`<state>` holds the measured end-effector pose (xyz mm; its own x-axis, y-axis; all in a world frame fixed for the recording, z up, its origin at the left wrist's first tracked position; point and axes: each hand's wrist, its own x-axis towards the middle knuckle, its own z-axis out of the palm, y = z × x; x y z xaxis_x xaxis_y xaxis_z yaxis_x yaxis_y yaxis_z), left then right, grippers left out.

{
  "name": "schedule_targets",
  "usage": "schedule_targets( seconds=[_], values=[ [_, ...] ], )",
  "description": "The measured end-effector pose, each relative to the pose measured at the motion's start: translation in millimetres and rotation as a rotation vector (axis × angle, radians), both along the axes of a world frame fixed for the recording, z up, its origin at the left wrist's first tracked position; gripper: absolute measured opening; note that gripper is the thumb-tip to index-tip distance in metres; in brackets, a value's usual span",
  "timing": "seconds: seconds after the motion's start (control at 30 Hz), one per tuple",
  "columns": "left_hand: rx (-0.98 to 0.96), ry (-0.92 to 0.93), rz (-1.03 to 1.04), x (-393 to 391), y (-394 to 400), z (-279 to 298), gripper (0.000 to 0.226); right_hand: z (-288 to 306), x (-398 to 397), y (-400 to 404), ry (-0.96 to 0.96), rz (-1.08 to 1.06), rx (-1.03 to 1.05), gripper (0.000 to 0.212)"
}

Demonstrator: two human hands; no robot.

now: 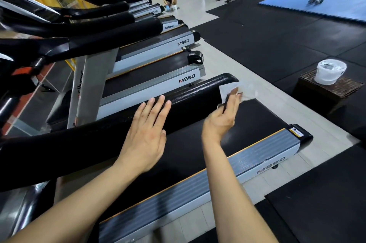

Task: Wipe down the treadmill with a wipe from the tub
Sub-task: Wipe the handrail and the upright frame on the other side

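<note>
Both forearms reach out over the treadmill (257,155) deck toward its padded black handrail (190,102). Left hand (146,133) lies flat, fingers straight, on the rail, probably to brace the body, its grip holding nothing. Right hand (221,118) pinches a white wipe (227,92) against the rail's far end, where wiping seems underway. Well apart on a wicker stand (332,90) sits the tub (329,72), within reach for another wipe.
</note>
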<state>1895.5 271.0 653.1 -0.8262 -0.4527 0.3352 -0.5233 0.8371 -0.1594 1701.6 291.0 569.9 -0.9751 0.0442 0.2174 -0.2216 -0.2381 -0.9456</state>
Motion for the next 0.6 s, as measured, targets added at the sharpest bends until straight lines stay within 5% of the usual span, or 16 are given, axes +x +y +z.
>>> schedule_targets(
  seconds=[0.6],
  values=[
    [-0.255, -0.045, 0.027, 161.6, -15.3, -7.2, 0.076, 2.5, 199.4, -9.6, 0.483, 0.323, 0.194, 0.072]
  ],
)
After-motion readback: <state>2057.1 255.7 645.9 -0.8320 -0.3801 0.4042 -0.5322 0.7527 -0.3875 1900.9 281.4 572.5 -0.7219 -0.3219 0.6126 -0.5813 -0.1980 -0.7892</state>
